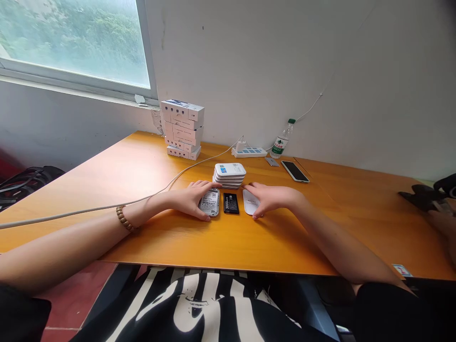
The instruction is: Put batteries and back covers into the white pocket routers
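Observation:
My left hand (190, 198) spans a small opened white device (211, 203), thumb at its near edge and fingers at its far edge. Its printed inner side faces up as it lies on the table. A black flat battery (231, 203) marked 3000mAh rests just to the right, touched by neither hand. Beyond it, my right hand (269, 197) grips a white cover (250, 202) in the same way, by its near and far edges. Directly behind the battery stands a stack of white rounded devices (230, 175).
White boxes (183, 130) are stacked at the back left. A power strip (248, 152), a water bottle (280, 141), a small grey card (272, 162) and a phone (295, 171) lie along the back. A white cable (171, 184) crosses over my left forearm. Another person's hand (441, 221) shows at far right.

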Action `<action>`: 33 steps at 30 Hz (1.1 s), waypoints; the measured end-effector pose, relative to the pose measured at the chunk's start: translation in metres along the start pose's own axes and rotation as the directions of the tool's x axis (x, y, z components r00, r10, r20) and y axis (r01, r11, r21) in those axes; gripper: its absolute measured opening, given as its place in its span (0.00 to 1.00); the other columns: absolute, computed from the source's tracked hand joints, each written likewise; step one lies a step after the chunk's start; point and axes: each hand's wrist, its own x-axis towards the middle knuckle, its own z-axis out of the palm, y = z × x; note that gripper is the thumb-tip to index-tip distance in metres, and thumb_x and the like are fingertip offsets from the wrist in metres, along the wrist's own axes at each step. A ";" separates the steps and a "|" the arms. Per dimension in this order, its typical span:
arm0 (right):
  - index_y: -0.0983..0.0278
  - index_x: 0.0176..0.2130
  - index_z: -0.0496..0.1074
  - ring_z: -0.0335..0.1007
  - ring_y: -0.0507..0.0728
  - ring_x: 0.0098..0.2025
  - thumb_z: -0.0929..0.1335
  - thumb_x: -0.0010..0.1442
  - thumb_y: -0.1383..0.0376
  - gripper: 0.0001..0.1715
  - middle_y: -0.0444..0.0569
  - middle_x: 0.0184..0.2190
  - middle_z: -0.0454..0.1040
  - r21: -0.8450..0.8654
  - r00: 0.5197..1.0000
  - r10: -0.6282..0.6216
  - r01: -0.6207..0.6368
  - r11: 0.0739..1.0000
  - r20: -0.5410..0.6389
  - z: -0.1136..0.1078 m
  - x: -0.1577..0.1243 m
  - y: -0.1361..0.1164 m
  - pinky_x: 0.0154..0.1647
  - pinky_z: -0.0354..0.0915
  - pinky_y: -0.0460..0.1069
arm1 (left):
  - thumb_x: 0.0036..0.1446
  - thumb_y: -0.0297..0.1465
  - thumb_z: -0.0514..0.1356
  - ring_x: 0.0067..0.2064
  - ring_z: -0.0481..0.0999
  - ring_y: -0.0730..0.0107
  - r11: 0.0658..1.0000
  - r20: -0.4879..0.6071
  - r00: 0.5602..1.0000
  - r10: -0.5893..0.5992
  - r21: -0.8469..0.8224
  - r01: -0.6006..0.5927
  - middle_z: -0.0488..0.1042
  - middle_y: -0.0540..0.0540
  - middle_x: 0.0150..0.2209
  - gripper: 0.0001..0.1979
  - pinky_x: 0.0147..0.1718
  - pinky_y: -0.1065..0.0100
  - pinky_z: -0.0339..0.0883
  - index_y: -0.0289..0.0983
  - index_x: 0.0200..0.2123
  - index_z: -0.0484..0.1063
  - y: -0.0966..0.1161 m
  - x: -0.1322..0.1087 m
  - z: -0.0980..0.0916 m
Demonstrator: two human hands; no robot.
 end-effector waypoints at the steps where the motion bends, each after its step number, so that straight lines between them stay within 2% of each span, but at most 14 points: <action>1: 0.58 0.53 0.73 0.77 0.65 0.41 0.83 0.38 0.54 0.44 0.51 0.43 0.74 -0.008 1.000 0.000 0.000 1.000 0.023 0.000 0.001 -0.001 0.32 0.69 0.51 | 0.45 0.47 0.75 0.68 0.65 0.33 1.000 -0.003 1.000 -0.001 -0.002 0.001 0.66 0.35 0.67 0.55 0.65 0.39 0.61 0.47 0.73 0.55 0.000 0.000 0.000; 7: 0.59 0.54 0.73 0.77 0.64 0.40 0.80 0.44 0.56 0.40 0.54 0.48 0.76 -0.087 0.992 0.058 -0.048 0.995 0.112 -0.001 0.002 -0.018 0.29 0.66 0.51 | 0.47 0.49 0.74 0.70 0.62 0.34 1.000 0.028 0.999 -0.026 0.009 0.026 0.63 0.34 0.69 0.56 0.67 0.39 0.58 0.45 0.74 0.52 -0.001 0.001 0.000; 12: 0.60 0.59 0.72 0.76 0.73 0.52 0.81 0.45 0.56 0.44 0.57 0.51 0.76 -0.050 0.991 0.072 -0.067 0.997 0.110 -0.011 -0.005 -0.021 0.39 0.72 0.56 | 0.46 0.46 0.74 0.70 0.62 0.35 1.000 0.041 0.999 -0.022 0.019 0.021 0.64 0.36 0.69 0.55 0.67 0.41 0.59 0.46 0.74 0.52 -0.002 0.001 -0.002; 14: 0.60 0.57 0.73 0.74 0.75 0.56 0.81 0.47 0.53 0.41 0.59 0.52 0.77 -0.004 0.996 0.071 -0.071 0.997 0.054 -0.021 -0.010 -0.020 0.46 0.72 0.59 | 0.46 0.44 0.74 0.69 0.63 0.35 1.000 0.035 0.999 -0.018 0.014 0.018 0.65 0.37 0.68 0.54 0.67 0.41 0.59 0.47 0.73 0.53 -0.002 0.002 -0.002; 16: 0.60 0.56 0.74 0.72 0.75 0.58 0.78 0.54 0.49 0.35 0.59 0.55 0.76 0.035 0.997 0.058 -0.056 0.998 -0.048 -0.031 -0.013 -0.019 0.53 0.71 0.61 | 0.45 0.43 0.74 0.69 0.63 0.35 1.000 0.028 0.999 -0.020 0.005 0.020 0.66 0.37 0.68 0.54 0.66 0.42 0.60 0.47 0.73 0.54 -0.002 0.002 -0.002; 18: 0.59 0.58 0.73 0.70 0.73 0.62 0.73 0.63 0.48 0.30 0.58 0.60 0.72 0.051 0.977 0.009 0.002 0.999 -0.213 -0.037 -0.011 -0.020 0.59 0.69 0.62 | 0.44 0.45 0.75 0.69 0.63 0.34 1.000 0.032 0.999 -0.025 -0.005 0.025 0.66 0.37 0.68 0.55 0.66 0.41 0.60 0.47 0.73 0.55 -0.002 0.002 -0.002; 19: 0.59 0.60 0.71 0.67 0.72 0.65 0.70 0.66 0.49 0.29 0.58 0.63 0.69 0.044 0.949 -0.035 0.052 0.998 -0.312 -0.037 -0.008 -0.021 0.63 0.66 0.63 | 0.44 0.47 0.76 0.69 0.62 0.33 1.000 0.036 0.999 -0.025 -0.011 0.026 0.65 0.37 0.68 0.56 0.66 0.40 0.59 0.47 0.73 0.55 -0.002 0.002 -0.002; 21: 0.58 0.66 0.66 0.57 0.71 0.72 0.69 0.68 0.51 0.32 0.58 0.70 0.61 0.006 0.877 -0.138 0.158 0.987 -0.461 -0.034 0.006 -0.022 0.70 0.60 0.65 | 0.45 0.51 0.75 0.70 0.62 0.33 0.999 0.028 0.999 -0.019 -0.025 0.020 0.64 0.35 0.69 0.56 0.67 0.39 0.58 0.46 0.73 0.55 -0.003 0.003 -0.002; 22: 0.57 0.69 0.63 0.51 0.72 0.75 0.69 0.68 0.51 0.36 0.59 0.73 0.56 -0.013 0.853 -0.180 0.199 0.980 -0.490 -0.030 0.015 -0.021 0.72 0.55 0.67 | 0.47 0.53 0.74 0.70 0.62 0.33 0.999 0.016 1.000 -0.012 -0.034 0.013 0.64 0.35 0.69 0.55 0.67 0.40 0.58 0.45 0.73 0.56 -0.004 0.002 -0.001; 24: 0.56 0.74 0.56 0.43 0.74 0.78 0.71 0.66 0.49 0.44 0.60 0.77 0.49 0.000 0.877 -0.211 0.234 0.972 -0.432 -0.021 0.034 -0.016 0.74 0.50 0.70 | 0.52 0.54 0.71 0.69 0.64 0.35 0.999 -0.012 1.000 0.000 -0.049 -0.001 0.66 0.35 0.68 0.50 0.66 0.41 0.60 0.45 0.71 0.58 -0.006 0.003 -0.001; 26: 0.58 0.76 0.53 0.46 0.74 0.77 0.69 0.68 0.48 0.46 0.62 0.75 0.53 0.043 0.900 -0.208 0.243 0.969 -0.383 -0.013 0.050 -0.007 0.73 0.50 0.72 | 0.56 0.54 0.68 0.67 0.67 0.39 0.997 -0.035 0.999 0.006 -0.073 -0.009 0.69 0.37 0.66 0.43 0.64 0.44 0.63 0.45 0.70 0.61 -0.008 0.003 0.001; 28: 0.61 0.75 0.55 0.52 0.73 0.74 0.67 0.69 0.47 0.45 0.64 0.71 0.60 0.063 0.890 -0.213 0.259 0.964 -0.404 -0.007 0.060 0.002 0.72 0.52 0.71 | 0.62 0.52 0.64 0.64 0.71 0.43 0.993 -0.076 0.997 0.009 -0.117 -0.018 0.71 0.38 0.65 0.36 0.61 0.48 0.67 0.43 0.67 0.64 -0.008 0.005 0.002; 30: 0.63 0.73 0.60 0.58 0.73 0.71 0.66 0.69 0.44 0.44 0.64 0.66 0.66 0.049 0.848 -0.237 0.295 0.954 -0.474 -0.004 0.062 0.007 0.71 0.55 0.71 | 0.66 0.50 0.61 0.62 0.74 0.47 0.986 -0.160 0.987 0.009 -0.164 -0.036 0.73 0.38 0.63 0.29 0.58 0.51 0.70 0.41 0.63 0.67 -0.006 0.007 0.004; 33: 0.65 0.69 0.67 0.62 0.73 0.65 0.66 0.67 0.40 0.45 0.64 0.60 0.71 0.035 0.749 -0.263 0.356 0.934 -0.608 0.001 0.058 0.000 0.68 0.59 0.70 | 0.66 0.45 0.62 0.60 0.76 0.52 0.977 -0.331 0.944 -0.001 -0.202 -0.070 0.76 0.39 0.59 0.22 0.55 0.53 0.72 0.40 0.58 0.69 -0.002 0.009 0.006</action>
